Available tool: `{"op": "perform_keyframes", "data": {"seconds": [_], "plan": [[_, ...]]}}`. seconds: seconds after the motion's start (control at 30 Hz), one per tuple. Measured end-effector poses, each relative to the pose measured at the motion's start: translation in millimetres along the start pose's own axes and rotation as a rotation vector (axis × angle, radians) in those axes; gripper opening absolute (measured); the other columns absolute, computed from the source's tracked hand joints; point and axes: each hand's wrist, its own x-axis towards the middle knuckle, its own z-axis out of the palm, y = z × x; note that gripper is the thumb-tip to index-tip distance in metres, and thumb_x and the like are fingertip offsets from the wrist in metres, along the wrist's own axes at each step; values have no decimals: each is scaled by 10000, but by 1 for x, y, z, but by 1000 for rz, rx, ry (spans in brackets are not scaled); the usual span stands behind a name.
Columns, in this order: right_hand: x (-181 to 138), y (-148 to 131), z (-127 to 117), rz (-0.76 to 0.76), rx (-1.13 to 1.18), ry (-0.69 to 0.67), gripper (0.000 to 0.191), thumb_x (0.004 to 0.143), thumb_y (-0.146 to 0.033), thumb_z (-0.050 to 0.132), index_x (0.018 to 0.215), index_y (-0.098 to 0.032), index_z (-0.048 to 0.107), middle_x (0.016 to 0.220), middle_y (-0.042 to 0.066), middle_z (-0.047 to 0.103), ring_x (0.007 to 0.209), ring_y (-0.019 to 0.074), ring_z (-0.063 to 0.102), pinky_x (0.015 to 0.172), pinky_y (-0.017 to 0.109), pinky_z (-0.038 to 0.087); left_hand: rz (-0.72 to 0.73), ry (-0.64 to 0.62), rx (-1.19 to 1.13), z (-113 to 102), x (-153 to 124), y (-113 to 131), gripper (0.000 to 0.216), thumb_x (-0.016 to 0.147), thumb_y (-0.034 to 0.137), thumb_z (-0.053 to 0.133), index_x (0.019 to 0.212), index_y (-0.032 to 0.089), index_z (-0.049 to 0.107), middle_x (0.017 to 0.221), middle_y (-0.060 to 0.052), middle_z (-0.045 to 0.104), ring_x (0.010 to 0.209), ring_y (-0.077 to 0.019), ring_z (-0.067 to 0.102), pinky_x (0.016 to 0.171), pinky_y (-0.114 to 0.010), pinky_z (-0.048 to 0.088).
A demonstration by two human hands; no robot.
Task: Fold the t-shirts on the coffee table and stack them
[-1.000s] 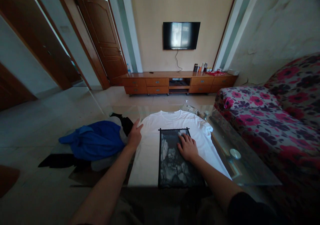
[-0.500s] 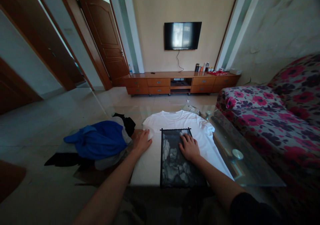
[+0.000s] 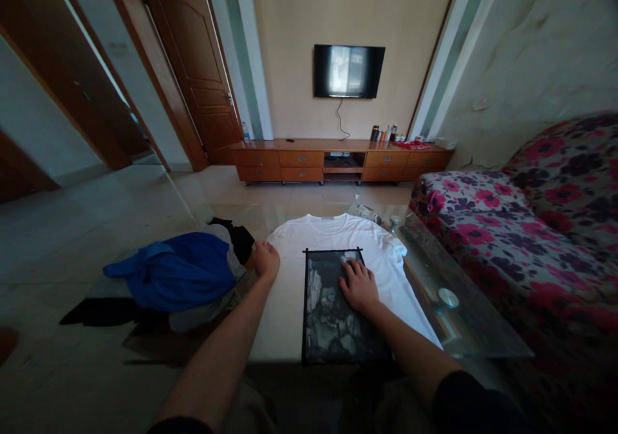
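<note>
A white T-shirt point(image 3: 321, 231) lies spread on the glass table, its neckline toward the far side. On its middle rests a dark rectangular panel point(image 3: 333, 321) with a grey stone-like pattern and black edges that stick out at the far corners. My right hand point(image 3: 360, 284) lies flat on the panel's upper right part, fingers stretched out. At the shirt's left sleeve my left hand point(image 3: 266, 260) is closed, fingers pinched on the sleeve cloth, which the hand largely hides. Just left of that hand is a heap of blue, grey and black clothes point(image 3: 178, 270).
The glass table point(image 3: 487, 328) extends right of the shirt, with round metal supports point(image 3: 448, 298) under it. A floral sofa point(image 3: 483, 221) stands along the right. Ahead are a low wooden cabinet point(image 3: 302, 158) with bottles on top and a wall television point(image 3: 348, 71).
My left hand has gone from lying flat at the shirt's left sleeve to a closed pinch there, shifted slightly left. My right hand stays flat on the panel. The view has turned slightly.
</note>
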Motion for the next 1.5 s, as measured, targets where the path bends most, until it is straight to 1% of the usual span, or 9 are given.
{"op": "perform_keyframes", "data": {"seconds": [0.1,0.23,0.3,0.47,0.63,0.8,0.93,1.27,1.5], "plan": [[1,0,0,-4,3,6,562,1011,-518,370,1506,-270,470,1598,97,393,1450,299,314,1141,449,239,76,3,-64,-1,-4,3,395,1047,227,272,1364,117,480,1178,-211,689,1081,-284,681,855,-365,503],[1,0,-1,-1,7,-8,559,1010,-514,374,1506,-274,468,1600,93,389,1444,298,321,1139,451,237,683,-289,-132,5,-21,1,454,980,277,485,1429,215,476,1461,-145,568,1341,-263,542,1090,-387,409],[1,0,-2,2,8,-14,561,1011,-512,373,1510,-274,463,1605,93,383,1444,298,321,1141,455,232,818,-401,-62,10,-28,-3,587,936,321,560,1503,252,421,1607,-117,407,1474,-271,389,1193,-421,293],[0,0,0,9,4,-29,568,1009,-508,376,1521,-274,451,1616,98,370,1455,301,308,1143,462,228,746,-504,-8,14,-33,-23,807,925,526,538,1616,249,226,1699,-130,183,1550,-328,213,1224,-490,210],[0,2,2,0,4,3,559,1012,-509,370,1508,-270,467,1602,103,389,1446,299,322,1140,458,235,680,-514,-27,1,-21,-51,1019,727,323,704,1610,217,206,1675,-143,222,1519,-341,257,1197,-450,268],[-1,2,2,-4,3,-4,556,1010,-503,367,1508,-275,464,1603,99,382,1445,301,317,1137,457,232,543,-415,-27,-13,-15,-71,502,758,280,662,1244,186,576,1280,-144,591,1221,-316,548,1011,-415,427],[-1,0,2,4,-7,-23,557,1012,-494,364,1515,-273,454,1607,102,372,1451,301,307,1139,462,224,559,-438,-104,-20,-17,-76,187,850,190,564,1033,220,590,1000,-50,655,939,-208,632,829,-298,458],[-1,-1,0,1,-1,-7,553,1011,-503,375,1499,-263,474,1594,98,393,1451,296,308,1140,449,232,653,-385,-61,-38,-23,-82,323,875,179,535,1184,239,606,1191,-79,600,1067,-220,615,947,-345,475],[-1,-2,-2,15,-7,-31,553,1008,-488,386,1513,-274,458,1604,96,381,1456,294,300,1143,457,224,876,-295,38,-37,-19,-81,185,925,197,502,987,235,672,1118,-95,604,1088,-242,566,986,-399,471]]}}
